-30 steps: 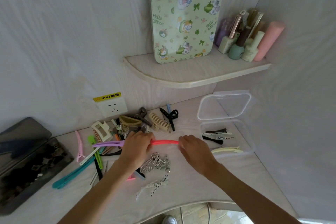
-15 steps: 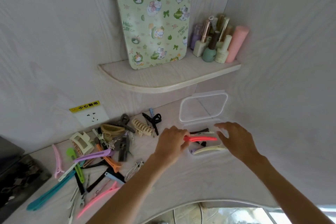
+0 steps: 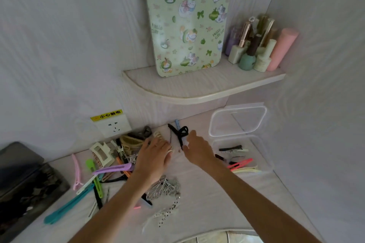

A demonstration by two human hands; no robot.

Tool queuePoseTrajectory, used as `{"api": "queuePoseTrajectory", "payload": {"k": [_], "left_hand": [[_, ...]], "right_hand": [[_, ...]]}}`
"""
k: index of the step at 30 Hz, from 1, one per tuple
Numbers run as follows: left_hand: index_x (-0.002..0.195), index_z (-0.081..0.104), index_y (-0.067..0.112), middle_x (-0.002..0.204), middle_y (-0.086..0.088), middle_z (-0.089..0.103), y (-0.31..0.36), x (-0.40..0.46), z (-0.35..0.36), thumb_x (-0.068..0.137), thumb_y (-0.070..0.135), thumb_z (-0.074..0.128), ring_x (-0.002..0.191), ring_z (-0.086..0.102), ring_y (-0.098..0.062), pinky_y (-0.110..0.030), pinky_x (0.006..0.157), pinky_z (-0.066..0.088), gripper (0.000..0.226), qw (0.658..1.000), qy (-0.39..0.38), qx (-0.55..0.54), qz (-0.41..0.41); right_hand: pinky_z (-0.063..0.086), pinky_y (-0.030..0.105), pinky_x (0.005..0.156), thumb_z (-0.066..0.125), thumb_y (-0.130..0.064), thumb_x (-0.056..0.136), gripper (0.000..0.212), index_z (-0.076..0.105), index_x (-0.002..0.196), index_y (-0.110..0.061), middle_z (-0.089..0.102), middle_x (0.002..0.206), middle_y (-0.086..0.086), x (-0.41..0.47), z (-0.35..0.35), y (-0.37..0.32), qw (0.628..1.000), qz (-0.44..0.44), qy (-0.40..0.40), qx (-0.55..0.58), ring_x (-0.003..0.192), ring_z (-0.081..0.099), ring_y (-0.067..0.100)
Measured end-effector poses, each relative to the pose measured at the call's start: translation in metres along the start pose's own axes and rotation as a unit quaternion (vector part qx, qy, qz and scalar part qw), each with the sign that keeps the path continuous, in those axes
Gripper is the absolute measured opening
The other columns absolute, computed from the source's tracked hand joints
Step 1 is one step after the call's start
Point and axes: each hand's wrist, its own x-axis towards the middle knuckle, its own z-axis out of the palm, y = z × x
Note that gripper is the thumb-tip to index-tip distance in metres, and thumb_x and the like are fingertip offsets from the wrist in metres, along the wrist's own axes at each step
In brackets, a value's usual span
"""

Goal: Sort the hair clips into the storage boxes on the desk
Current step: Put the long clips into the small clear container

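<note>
Pale wood-grain walls meet in a corner above a white desk (image 3: 197, 209), with a curved corner shelf (image 3: 197, 89) carrying a green cat-print board (image 3: 187, 21) and a cluster of cosmetic bottles (image 3: 258, 47).

At the desk's left edge sits a dark open box (image 3: 23, 189), its contents too dim to tell. Just right of it, toward the back edge, lies a loose spread of hair clips: a pink clip (image 3: 76, 172), a teal clip (image 3: 67, 206), a green clip (image 3: 95, 178), a white claw clip (image 3: 102, 154) and a purple clip (image 3: 112, 169). A wall socket (image 3: 113, 126) with a yellow label is on the back wall above them.

The left hand (image 3: 154, 161) reaches into the pile near the back edge, its fingers curled down on a beige claw clip (image 3: 160, 137); whether it actually grips the clip cannot be told. A silver butterfly clip (image 3: 165, 188) lies just under its wrist, and a dotted ribbon clip (image 3: 166, 213) is nearer the front edge.

The right hand (image 3: 197, 150) is beside the left one, fingertips at a black clip (image 3: 178, 133) by the back wall, seemingly pinching it, though the hold is blurred.

Toward the right edge stands a clear storage box (image 3: 264, 156) with its lid (image 3: 238, 120) tipped back. It holds several clips, among them a coral clip (image 3: 240, 163) and a pale yellow one (image 3: 246, 170).
</note>
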Motion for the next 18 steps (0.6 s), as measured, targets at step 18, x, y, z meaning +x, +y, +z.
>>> {"api": "queuePoseTrajectory", "payload": {"k": [18], "left_hand": [[0.107, 0.060, 0.013, 0.109, -0.005, 0.059, 0.010, 0.056, 0.001, 0.094, 0.028, 0.044, 0.107, 0.050, -0.024, -0.035, 0.092, 0.038, 0.025, 0.990, -0.085, 0.075, -0.088]], "right_hand": [[0.045, 0.033, 0.073, 0.046, -0.013, 0.093, 0.037, 0.038, 0.128, -0.010, 0.052, 0.125, 0.013, 0.044, 0.007, 0.000, 0.982, 0.036, 0.064, -0.173, 0.104, 0.059, 0.029]]}}
